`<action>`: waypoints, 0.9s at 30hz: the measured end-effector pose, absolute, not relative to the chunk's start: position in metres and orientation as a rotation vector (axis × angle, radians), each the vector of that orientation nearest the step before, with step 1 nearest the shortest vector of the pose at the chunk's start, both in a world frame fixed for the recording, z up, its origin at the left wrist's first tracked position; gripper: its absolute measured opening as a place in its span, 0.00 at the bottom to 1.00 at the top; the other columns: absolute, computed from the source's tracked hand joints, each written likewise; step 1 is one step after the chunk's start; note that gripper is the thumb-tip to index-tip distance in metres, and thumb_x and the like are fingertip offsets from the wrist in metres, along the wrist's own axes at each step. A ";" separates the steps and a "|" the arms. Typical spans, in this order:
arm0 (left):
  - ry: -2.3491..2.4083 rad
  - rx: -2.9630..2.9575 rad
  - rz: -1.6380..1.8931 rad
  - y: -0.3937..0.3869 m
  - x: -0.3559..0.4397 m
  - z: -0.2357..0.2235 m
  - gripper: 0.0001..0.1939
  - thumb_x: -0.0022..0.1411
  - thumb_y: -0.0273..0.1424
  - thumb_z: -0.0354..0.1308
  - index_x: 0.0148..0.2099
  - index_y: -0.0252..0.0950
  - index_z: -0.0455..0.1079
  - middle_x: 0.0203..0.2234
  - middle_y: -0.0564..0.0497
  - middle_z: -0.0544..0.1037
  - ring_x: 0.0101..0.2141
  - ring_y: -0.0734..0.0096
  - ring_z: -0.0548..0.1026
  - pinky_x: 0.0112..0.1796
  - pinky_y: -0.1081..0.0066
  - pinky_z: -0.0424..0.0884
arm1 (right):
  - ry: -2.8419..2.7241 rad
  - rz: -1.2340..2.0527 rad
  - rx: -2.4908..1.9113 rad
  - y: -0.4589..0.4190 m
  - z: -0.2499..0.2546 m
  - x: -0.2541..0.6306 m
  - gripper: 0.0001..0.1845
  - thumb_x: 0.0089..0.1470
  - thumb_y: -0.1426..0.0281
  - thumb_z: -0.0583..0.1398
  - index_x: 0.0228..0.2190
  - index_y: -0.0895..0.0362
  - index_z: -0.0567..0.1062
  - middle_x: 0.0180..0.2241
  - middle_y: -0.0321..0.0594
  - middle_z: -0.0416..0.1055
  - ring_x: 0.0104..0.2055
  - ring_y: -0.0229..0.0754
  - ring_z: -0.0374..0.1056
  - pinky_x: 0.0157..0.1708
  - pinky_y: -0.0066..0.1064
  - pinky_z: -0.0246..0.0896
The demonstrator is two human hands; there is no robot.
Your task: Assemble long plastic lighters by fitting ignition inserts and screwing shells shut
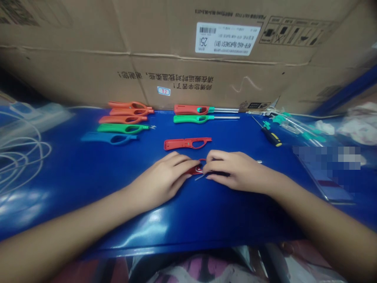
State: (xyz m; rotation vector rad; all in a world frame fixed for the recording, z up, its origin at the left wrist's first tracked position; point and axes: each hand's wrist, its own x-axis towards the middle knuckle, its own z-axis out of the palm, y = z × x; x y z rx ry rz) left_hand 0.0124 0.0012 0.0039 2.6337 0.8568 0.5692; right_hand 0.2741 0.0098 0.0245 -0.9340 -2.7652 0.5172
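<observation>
My left hand is closed around the near end of a red lighter shell half, low over the blue table. Thin pale wire-like parts show inside that shell. Over its other end my right hand has its fingers pinched together; what they grip is hidden. A thin grey strip sticks out below the right fingertips. Just beyond both hands lies another red shell half, its hollow side up. A small shiny metal piece shows behind my right wrist.
Orange lighter bodies, a green one and a blue one lie back left. Red and green lighters with metal rods lie back centre. A screwdriver, loose rods and a phone are right; cardboard stands behind.
</observation>
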 end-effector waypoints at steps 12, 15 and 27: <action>0.861 2.612 0.465 0.000 0.014 0.008 0.15 0.74 0.26 0.48 0.57 0.38 0.70 0.52 0.45 0.74 0.51 0.60 0.68 0.52 0.59 0.69 | -2.464 0.899 -1.131 0.009 0.033 0.271 0.01 0.64 0.70 0.57 0.38 0.55 0.69 0.28 0.31 0.68 0.27 0.33 0.62 0.27 0.26 0.56; 0.880 2.609 0.493 -0.003 0.015 0.007 0.15 0.73 0.25 0.48 0.57 0.38 0.71 0.52 0.44 0.73 0.51 0.59 0.67 0.53 0.58 0.69 | -2.456 0.852 -1.080 0.010 0.026 0.269 0.03 0.61 0.74 0.58 0.37 0.55 0.71 0.29 0.31 0.67 0.27 0.32 0.61 0.28 0.25 0.56; 0.870 2.617 0.466 -0.008 0.015 0.005 0.24 0.67 0.17 0.50 0.60 0.40 0.69 0.55 0.43 0.70 0.52 0.57 0.65 0.54 0.55 0.70 | -2.521 0.742 -1.003 0.013 0.022 0.269 0.06 0.63 0.75 0.58 0.37 0.56 0.75 0.33 0.37 0.69 0.31 0.34 0.64 0.31 0.26 0.58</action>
